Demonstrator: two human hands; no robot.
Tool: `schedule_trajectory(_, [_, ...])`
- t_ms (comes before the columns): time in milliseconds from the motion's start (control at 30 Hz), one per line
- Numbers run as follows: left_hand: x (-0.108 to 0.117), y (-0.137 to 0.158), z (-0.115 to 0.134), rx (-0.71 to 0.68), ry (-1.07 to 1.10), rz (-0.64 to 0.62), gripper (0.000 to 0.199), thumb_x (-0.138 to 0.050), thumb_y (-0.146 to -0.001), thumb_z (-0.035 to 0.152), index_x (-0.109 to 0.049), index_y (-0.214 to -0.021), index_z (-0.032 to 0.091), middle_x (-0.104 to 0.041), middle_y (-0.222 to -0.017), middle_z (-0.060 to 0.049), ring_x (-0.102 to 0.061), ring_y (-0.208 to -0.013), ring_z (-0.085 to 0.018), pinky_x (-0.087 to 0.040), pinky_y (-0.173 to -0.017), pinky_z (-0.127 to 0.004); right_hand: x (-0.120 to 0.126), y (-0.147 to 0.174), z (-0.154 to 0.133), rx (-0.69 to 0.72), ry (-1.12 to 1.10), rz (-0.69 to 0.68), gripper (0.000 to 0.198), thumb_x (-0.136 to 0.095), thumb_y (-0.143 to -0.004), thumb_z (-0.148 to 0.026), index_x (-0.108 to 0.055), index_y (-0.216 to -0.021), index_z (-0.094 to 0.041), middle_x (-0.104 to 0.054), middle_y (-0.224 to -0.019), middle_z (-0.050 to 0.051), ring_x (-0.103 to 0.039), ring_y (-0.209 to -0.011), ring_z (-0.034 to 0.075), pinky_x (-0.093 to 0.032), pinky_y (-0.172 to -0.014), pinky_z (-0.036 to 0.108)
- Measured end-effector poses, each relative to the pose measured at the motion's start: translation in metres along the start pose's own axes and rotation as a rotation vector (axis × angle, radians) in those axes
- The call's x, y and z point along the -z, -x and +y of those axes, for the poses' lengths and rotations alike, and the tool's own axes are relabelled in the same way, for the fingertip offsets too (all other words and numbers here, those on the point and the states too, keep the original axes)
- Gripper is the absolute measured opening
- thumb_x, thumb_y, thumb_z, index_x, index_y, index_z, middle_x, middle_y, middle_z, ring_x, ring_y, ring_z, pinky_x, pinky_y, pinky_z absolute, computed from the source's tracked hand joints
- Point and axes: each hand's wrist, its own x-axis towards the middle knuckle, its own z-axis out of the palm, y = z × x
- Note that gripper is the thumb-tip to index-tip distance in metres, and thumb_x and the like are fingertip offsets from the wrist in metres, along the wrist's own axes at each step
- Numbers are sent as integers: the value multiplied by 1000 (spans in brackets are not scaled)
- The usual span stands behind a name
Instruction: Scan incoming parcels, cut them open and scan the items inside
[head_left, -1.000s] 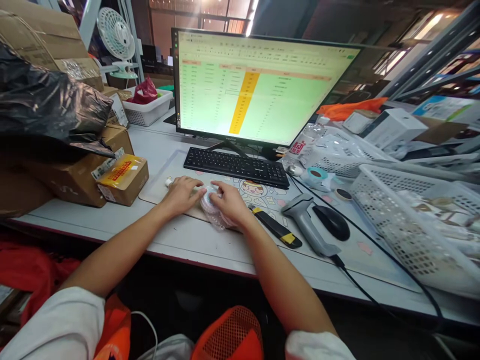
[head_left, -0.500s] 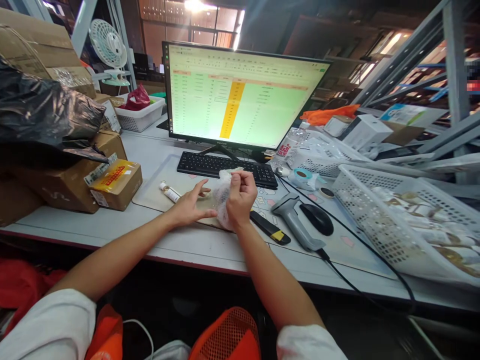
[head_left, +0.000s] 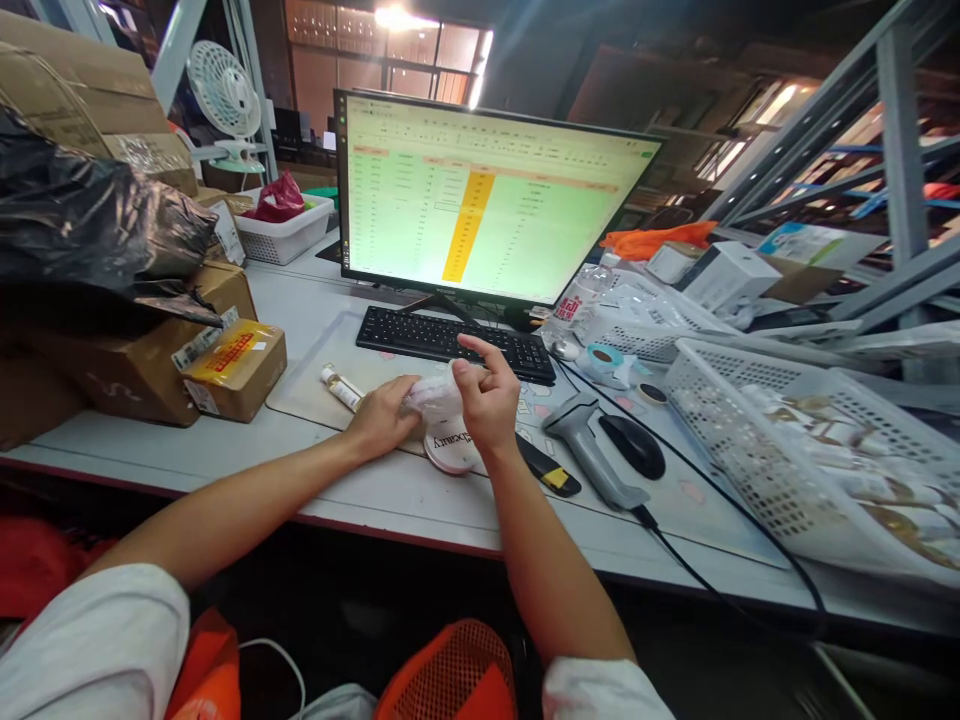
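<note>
My left hand (head_left: pixel 384 416) is closed on one end of a crumpled piece of clear bubble wrap (head_left: pixel 436 398). At the wrap's other end is my right hand (head_left: pixel 491 402), its index finger stretched out and apart from the thumb, the other fingers curled and partly hidden. Under the wrap shows a round white object (head_left: pixel 448 452) with "beauty" printed in dark letters; my right wrist partly covers it. A small glass bottle (head_left: pixel 342 387) with a white cap and label lies beyond my left hand. Right of my right wrist lies a black and yellow box cutter (head_left: pixel 553 474).
Behind my hands stand a keyboard (head_left: pixel 420 333) and a monitor (head_left: pixel 555 200). A grey barcode scanner (head_left: pixel 592 440) and a black mouse (head_left: pixel 633 446) lie to the right, before a white basket (head_left: pixel 742 450) of packets. Cardboard boxes (head_left: pixel 255 385) stand left.
My left hand has moved right and taken hold of the bubble wrap. My right hand's index finger has straightened out of its fist. The printed round object has come into view below the wrap.
</note>
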Motion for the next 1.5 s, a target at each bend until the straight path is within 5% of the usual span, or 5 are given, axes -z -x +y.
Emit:
schedule_trajectory(233, [17,-1,-2,48,91,106,33,-62,-87,28,-58,-118,17,-69,-106,-7,-65,-93,-23,-49,-83,-32,23,-20,20,15,115,-278,56,-65,-89,-62,-69,-128,-22,-61,-131,11,-63,-105,23,-53,-84,35])
schedule_trajectory(433, [18,-2,-14,24,347,-74,26,-63,-87,32,-59,-108,17,-66,-103,-5,-61,-98,-21,-48,-89,-30,15,-17,31,-122,-1,-255,44,-62,-88,-62,-66,-85,-19,-63,-81,3,-56,-77,18,-46,-72,29])
schedule_trajectory(833, [27,-7,3,144,570,-371,48,-77,-81,57,-66,-104,17,-67,-107,-8,-63,-103,-27,-52,-92,-36,-10,-20,48,-352,-228,246,61,-47,-83,-86,-39,-74,-26,-36,-64,-3,-35,-58,14,-36,-53,28])
schedule_trajectory(1233, [28,0,20,202,720,-651,57,-81,-76,61,-73,-112,18,-74,-100,-11,-71,-102,-30,-57,-94,-42,-30,-23,54,-291,223,-25,52,-50,-91,-56,-35,-53,-24,-36,-53,-3,-33,-59,13,-26,-56,29])
schedule_trajectory(1500, [12,-1,7,-231,66,-89,83,-79,-83,53,-41,-151,26,-44,-155,-20,-52,-135,-34,-53,-103,-49,-37,-21,73,-357,218,21,46,-52,-93,-51,-44,-57,-23,-47,-57,-3,-39,-62,14,-28,-57,28])
